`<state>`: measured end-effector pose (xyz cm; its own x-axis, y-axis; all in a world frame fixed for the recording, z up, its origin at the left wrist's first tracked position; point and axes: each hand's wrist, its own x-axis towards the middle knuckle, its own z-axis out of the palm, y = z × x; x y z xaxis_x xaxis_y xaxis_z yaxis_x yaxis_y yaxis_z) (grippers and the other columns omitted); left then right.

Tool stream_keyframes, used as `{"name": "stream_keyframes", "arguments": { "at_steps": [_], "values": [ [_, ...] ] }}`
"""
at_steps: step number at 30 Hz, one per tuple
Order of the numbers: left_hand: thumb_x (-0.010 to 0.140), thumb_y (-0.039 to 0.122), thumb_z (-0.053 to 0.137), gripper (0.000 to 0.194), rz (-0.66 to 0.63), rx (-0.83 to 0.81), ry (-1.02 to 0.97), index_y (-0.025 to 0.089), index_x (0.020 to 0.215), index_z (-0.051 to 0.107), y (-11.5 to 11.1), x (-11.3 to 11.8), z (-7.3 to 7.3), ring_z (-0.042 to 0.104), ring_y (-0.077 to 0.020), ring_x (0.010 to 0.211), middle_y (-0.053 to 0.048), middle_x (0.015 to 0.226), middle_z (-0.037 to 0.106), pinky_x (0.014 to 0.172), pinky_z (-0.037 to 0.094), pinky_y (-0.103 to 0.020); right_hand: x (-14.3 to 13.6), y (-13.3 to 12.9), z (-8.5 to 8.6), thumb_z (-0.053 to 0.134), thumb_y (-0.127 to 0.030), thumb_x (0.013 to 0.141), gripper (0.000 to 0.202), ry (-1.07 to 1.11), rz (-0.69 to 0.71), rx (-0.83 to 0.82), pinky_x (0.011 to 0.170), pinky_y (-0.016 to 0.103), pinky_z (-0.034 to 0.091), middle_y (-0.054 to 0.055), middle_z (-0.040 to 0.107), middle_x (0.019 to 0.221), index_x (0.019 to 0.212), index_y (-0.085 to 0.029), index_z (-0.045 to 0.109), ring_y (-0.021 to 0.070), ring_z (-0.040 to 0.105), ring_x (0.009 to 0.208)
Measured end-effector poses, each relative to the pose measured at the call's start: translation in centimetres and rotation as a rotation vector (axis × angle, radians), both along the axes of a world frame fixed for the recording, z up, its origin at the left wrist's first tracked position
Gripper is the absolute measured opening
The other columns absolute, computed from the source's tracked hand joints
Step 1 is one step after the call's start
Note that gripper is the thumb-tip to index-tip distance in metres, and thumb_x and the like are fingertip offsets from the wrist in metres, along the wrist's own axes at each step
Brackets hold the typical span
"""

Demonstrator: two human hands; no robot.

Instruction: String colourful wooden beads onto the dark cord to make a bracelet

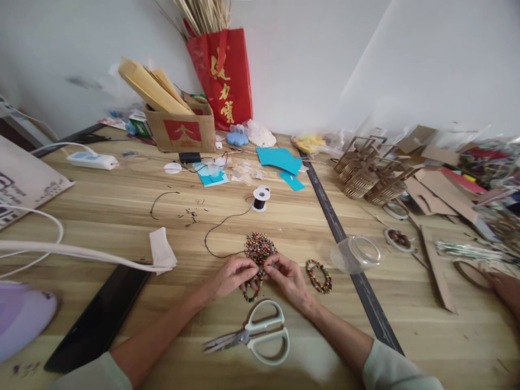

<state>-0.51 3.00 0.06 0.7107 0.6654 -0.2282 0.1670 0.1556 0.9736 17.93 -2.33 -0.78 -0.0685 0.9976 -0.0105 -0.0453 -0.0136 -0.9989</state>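
Brown cardboard made the box beyond and left of the hands, with tan paper envelopes sticking out; next to it a red bag held dry stalks. The left hand came in from the lower left, nearly closed, thumb and finger pinched on a bead loop that hung just below the fingertips. A pile of small beads lay just beyond both hands, a spool of black cord farther out, and open scissors on the near side. The right hand mirrored the left, fingers bent, its tips pinched at the loop's top. To its right came a beaded bracelet, then a clear container, contents unclear, and a round dish holding brown balls.
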Motion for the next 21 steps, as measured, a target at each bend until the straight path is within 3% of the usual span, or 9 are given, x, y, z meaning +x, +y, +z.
{"name": "stream_keyframes", "arguments": {
  "at_steps": [4,7,12,21],
  "values": [
    [0.080,0.063,0.059,0.051,-0.057,-0.228,-0.107,0.013,0.092,0.059,0.06,-0.02,-0.32,0.071,-0.0183,0.063,-0.009,0.076,0.072,0.050,0.049,-0.022,-0.06,0.06,-0.02,0.071,-0.050,0.078,0.033,0.049,0.009,-0.028,0.056,0.024,0.043,-0.001,0.058,0.066,0.081,-0.019,0.061,0.0124,0.053,0.058],
    [0.081,0.064,0.057,0.051,-0.055,-0.276,-0.152,0.014,0.091,0.055,0.06,0.01,-0.48,0.070,-0.0177,0.061,-0.009,0.074,0.073,0.049,0.047,-0.021,-0.10,-0.01,0.05,0.070,-0.050,0.080,0.032,0.024,0.016,-0.010,0.056,0.024,0.043,-0.001,0.058,0.066,0.080,-0.018,0.061,0.0124,0.052,0.058],
    [0.083,0.059,0.058,0.044,0.001,-0.096,-0.085,0.015,0.087,0.056,-0.25,0.12,-0.36,0.069,-0.0166,0.066,-0.007,0.073,0.073,0.052,0.046,-0.020,-0.08,-0.18,-0.17,0.067,-0.047,0.083,0.030,-0.046,0.021,0.042,0.057,0.024,0.042,0.000,0.059,0.068,0.082,-0.018,0.062,0.0130,0.053,0.060],
    [0.074,0.028,0.070,0.016,0.138,0.184,-0.037,0.013,0.076,0.064,-0.57,0.65,0.00,0.056,-0.0130,0.068,-0.001,0.071,0.062,0.063,0.044,-0.023,-0.05,-0.37,-0.70,0.061,-0.043,0.090,0.028,-0.249,0.012,0.282,0.061,0.024,0.045,0.003,0.063,0.073,0.082,-0.017,0.066,0.0144,0.057,0.067]
  ]
}}
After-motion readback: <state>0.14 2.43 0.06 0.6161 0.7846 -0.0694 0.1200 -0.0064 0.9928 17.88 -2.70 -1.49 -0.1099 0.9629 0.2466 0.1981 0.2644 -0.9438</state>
